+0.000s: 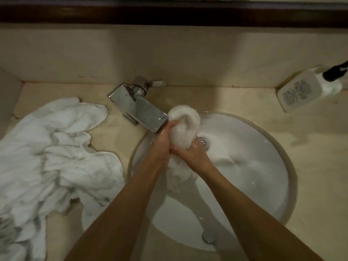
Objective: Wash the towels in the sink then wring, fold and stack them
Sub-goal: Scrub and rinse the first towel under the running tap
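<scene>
Both forearms reach up from the frame's bottom; our left hand [163, 140] and right hand [192, 150] clench fingers around the bunched white terry towel [185, 127] over the round white sink [278, 147] at centre, so wrung water drains inside.

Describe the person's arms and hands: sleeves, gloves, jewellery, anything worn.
Both forearms are bare as far as the view reaches, with no sleeves showing. The left hand and right hand wear no gloves; no watch, bracelet or ring is visible. The hands look wet.
</scene>
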`<state>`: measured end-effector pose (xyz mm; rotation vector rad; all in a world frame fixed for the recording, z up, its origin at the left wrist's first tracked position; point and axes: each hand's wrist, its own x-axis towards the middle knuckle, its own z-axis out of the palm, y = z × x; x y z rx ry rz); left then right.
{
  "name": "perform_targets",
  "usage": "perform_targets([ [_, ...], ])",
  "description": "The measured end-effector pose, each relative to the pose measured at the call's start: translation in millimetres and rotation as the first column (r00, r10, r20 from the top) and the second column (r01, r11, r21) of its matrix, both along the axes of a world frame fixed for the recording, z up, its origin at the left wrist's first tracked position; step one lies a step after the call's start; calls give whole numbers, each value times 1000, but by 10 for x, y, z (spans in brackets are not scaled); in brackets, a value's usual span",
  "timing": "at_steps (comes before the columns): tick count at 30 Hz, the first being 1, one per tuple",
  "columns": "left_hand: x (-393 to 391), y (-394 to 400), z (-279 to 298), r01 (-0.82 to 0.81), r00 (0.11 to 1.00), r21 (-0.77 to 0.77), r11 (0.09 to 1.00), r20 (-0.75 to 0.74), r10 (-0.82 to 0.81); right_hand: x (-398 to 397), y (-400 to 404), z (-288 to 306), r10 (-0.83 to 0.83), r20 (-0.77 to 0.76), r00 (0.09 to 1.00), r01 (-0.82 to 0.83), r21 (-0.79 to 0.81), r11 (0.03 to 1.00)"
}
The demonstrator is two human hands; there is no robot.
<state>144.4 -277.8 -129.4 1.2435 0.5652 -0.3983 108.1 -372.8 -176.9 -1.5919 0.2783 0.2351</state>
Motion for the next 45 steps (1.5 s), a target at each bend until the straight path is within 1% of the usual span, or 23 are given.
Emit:
perform_targets([
  [3, -149, 186, -139, -62, 992, 101, 993, 119, 50, 41, 90, 3, 62, -15, 998, -60, 99, 993],
  [5, -320, 316, -214, -38, 992, 162, 986, 122, 19, 69, 135, 31, 55, -83, 995, -38, 197, 980],
  [11, -581, 418, -273, 148, 988, 310, 939, -82, -128, 344, 164, 280, 129, -288, 949, 32, 496, 868],
  [12, -540, 416, -219, 160, 987, 306, 938, -71, -145, 376, 172, 328, 143, -328, 934, 61, 541, 839],
  [15, -393, 412, -130, 144, 989, 139, 980, -57, -137, 426, 247, 361, 103, -400, 911, 192, 630, 753],
  [16, -376, 399, -87, 143, 990, 148, 979, -21, -142, 431, 264, 368, 68, -410, 909, 238, 648, 723],
  [18, -384, 383, -107, 175, 980, 247, 953, 44, -192, 418, 265, 334, 6, -408, 913, 305, 693, 653],
  [20, -466, 367, -205, 155, 969, 468, 870, 99, -226, 386, 238, 289, -40, -399, 916, 345, 734, 584],
  [21, -515, 346, -301, 81, 981, 557, 827, 105, -166, 370, 226, 270, -54, -395, 917, 359, 761, 540],
  [22, -549, 304, -337, -31, 995, 576, 817, 98, -32, 343, 203, 263, -59, -383, 922, 358, 783, 509],
  [23, -613, 261, -368, -98, 995, 565, 819, 44, 89, 320, 187, 272, -70, -371, 926, 357, 800, 482],
  [25, -786, 179, -351, -94, 976, 448, 889, -135, 171, 262, 148, 373, -123, -350, 928, 368, 823, 433],
  [26, -843, 148, -326, -95, 954, 320, 943, -241, 178, 244, 130, 417, -165, -347, 923, 384, 827, 410],
  [27, -874, 127, -285, -115, 903, 117, 986, -400, 153, 222, 111, 478, -209, -355, 911, 410, 825, 388],
  [28, -870, 94, -271, -201, 856, -154, 967, -508, 97, 187, 107, 520, -253, -370, 894, 443, 812, 379],
  [29, -826, 81, -251, -267, 838, -352, 897, -545, 35, 131, 110, 570, -282, -381, 881, 466, 804, 369],
  [30, -790, 50, -196, -335, 853, -473, 815, -520, 48, 49, 116, 596, -312, -401, 861, 499, 787, 363],
  [31, -742, 17, -219, -369, 867, -467, 804, -483, 118, -47, 125, 601, -329, -426, 843, 526, 782, 334],
  [33, -600, -20, -334, -391, 867, -344, 853, -449, 216, -263, 139, 596, -333, -478, 813, 565, 786, 251],
  [34, -517, -14, -326, -415, 869, -348, 840, -424, 254, -378, 126, 571, -333, -491, 805, 573, 789, 221],
  [38, -277, 14, -415, -379, 923, -524, 763, -275, 269, -625, -33, 483, -401, -478, 782, 576, 800, 168],
  [41, -236, 54, -547, -335, 936, -571, 749, -293, 195, -749, -128, 495, -369, -520, 770, 619, 749, 237],
  [45, -257, 114, -473, -124, 976, -451, 884, -218, 25, -805, -232, 342, -375, -601, 706, 697, 498, 516],
])
